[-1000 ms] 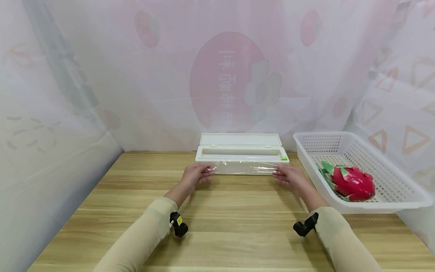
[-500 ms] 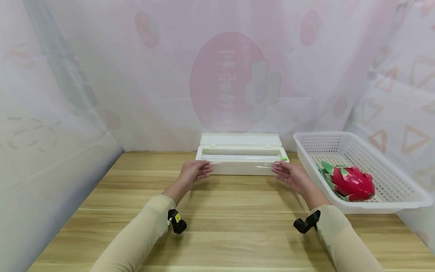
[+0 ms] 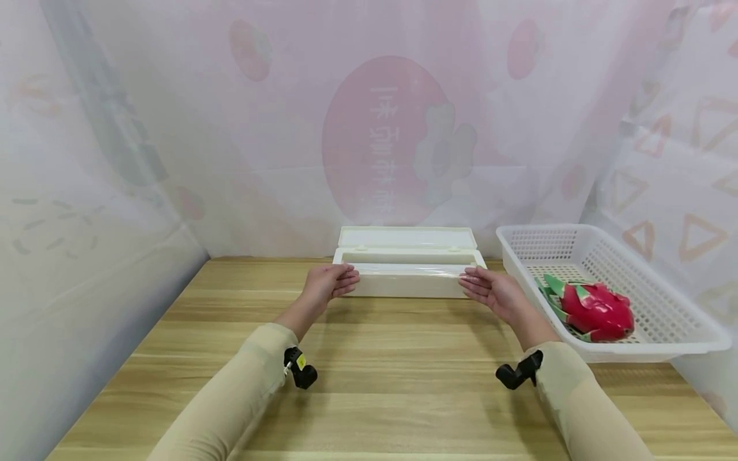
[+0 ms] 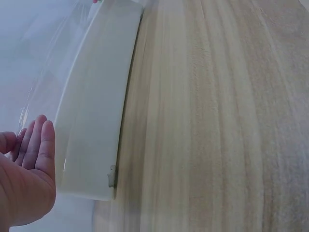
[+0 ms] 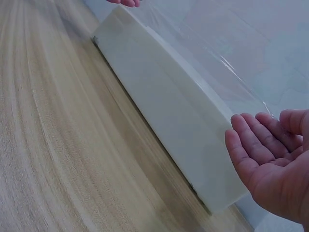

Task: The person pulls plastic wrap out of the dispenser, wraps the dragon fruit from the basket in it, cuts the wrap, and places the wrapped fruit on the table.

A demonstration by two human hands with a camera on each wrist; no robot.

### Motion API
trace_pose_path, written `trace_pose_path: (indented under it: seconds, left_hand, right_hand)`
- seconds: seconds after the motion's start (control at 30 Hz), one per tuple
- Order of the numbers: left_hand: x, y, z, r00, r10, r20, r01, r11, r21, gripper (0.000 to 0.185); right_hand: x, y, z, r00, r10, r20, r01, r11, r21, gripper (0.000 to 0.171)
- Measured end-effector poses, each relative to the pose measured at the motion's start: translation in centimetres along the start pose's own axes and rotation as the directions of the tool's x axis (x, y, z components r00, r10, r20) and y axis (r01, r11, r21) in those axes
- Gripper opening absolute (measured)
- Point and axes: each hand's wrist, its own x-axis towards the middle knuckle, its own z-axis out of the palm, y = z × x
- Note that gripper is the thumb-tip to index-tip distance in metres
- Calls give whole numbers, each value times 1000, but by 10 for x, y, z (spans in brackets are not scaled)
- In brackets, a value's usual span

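Observation:
A white cling film dispenser box (image 3: pixel 403 287) stands at the back of the table with its lid (image 3: pixel 407 237) raised. Clear cling film (image 5: pixel 231 67) stretches between the two hands, above the front edge of the box. My left hand (image 3: pixel 323 283) pinches the film's left corner between thumb and forefinger, its other fingers extended. At the opposite corner my right hand (image 3: pixel 492 291) pinches the film in the same way, palm visible in the right wrist view. In the left wrist view the film (image 4: pixel 26 104) shows as a shiny, nearly transparent edge running from the fingertips.
To the right stands a white perforated plastic basket (image 3: pixel 651 349) holding a red dragon fruit (image 3: pixel 602 312) with green tips. Under everything is a wood-grain table (image 3: pixel 392 384). Behind it hangs a pale printed curtain (image 3: pixel 277 147).
Both hands have risen slightly at the front of the box, lifting the film's edge from its front face to the level of its top opening. The box, basket and dragon fruit stay put.

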Motion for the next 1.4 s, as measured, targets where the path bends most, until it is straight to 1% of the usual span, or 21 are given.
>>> trace_pose_path:
  seconds: [0.1, 0.23, 0.43, 0.7, 0.83, 1.0, 1.23, 1.4]
  left_hand:
    - [0, 4, 1, 1000, 0, -1, 0, 1000, -22, 32]
    - [0, 8, 1, 1000, -1, 7, 1, 999, -53, 32]
    - [0, 13, -2, 999, -13, 34, 15, 998, -61, 35]
    - [-6, 22, -4, 997, -3, 78, 9, 998, -66, 38]
    - [-7, 26, -4, 996, 0, 90, 7, 998, -70, 39]
    - [-9, 34, -2, 996, 12, 93, -6, 998, -63, 39]
    - [-13, 44, 0, 994, 19, 105, -12, 998, -68, 37]
    - [-14, 51, 1, 991, 37, 126, -28, 997, -72, 37]
  right_hand:
    - [0, -2, 1, 1000, -8, -1, 8, 1000, 25, 43]
    - [-1, -5, 1, 1000, -16, 15, 15, 998, 58, 50]
    - [-2, -11, 4, 999, -1, 40, -4, 993, 120, 54]
    - [-6, -19, 6, 998, -17, 58, 7, 986, 165, 40]
    - [-8, -24, 8, 996, -28, 82, 15, 986, 164, 33]
    - [-11, -31, 10, 996, -28, 83, 15, 989, 147, 37]
    - [-15, -40, 13, 996, -28, 79, 16, 989, 150, 35]
    - [-17, -46, 14, 993, -49, 104, 32, 988, 153, 37]
